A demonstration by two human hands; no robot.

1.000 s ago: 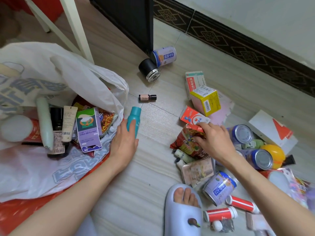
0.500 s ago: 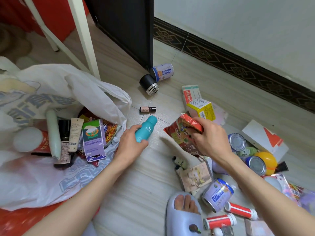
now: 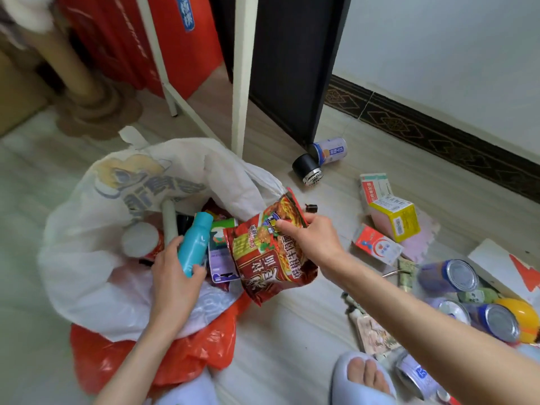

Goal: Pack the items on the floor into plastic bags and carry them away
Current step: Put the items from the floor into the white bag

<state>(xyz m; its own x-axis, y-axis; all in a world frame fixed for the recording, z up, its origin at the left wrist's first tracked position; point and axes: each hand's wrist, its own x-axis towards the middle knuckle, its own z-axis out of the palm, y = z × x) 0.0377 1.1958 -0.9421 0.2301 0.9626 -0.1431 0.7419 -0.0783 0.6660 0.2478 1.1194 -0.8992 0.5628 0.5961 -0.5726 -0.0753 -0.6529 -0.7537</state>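
Observation:
An open white plastic bag (image 3: 96, 229) lies on the floor at left, with a tube, a dark bottle and a purple packet inside. My left hand (image 3: 175, 276) grips a teal bottle (image 3: 194, 244) over the bag's mouth. My right hand (image 3: 309, 241) pinches the top edge of a red instant-noodle packet (image 3: 268, 258), which hangs at the bag's right rim. A red plastic bag (image 3: 163, 358) lies under the white one. Loose items stay on the floor at right: medicine boxes (image 3: 391, 217), blue cans (image 3: 450, 276) and a yellow round object (image 3: 517, 317).
A white frame leg (image 3: 242, 71) and a dark door panel (image 3: 292, 62) stand behind the bag. A black round device (image 3: 308, 171) and a can (image 3: 330, 150) lie by the door. My slippered foot (image 3: 362, 378) is at the bottom. A patterned skirting runs along the right wall.
Both hands moved left toward the white bag: the left carried the teal bottle over the bag's mouth, the right lifted the noodle packet off the floor to the bag's rim. The camera tilted up.

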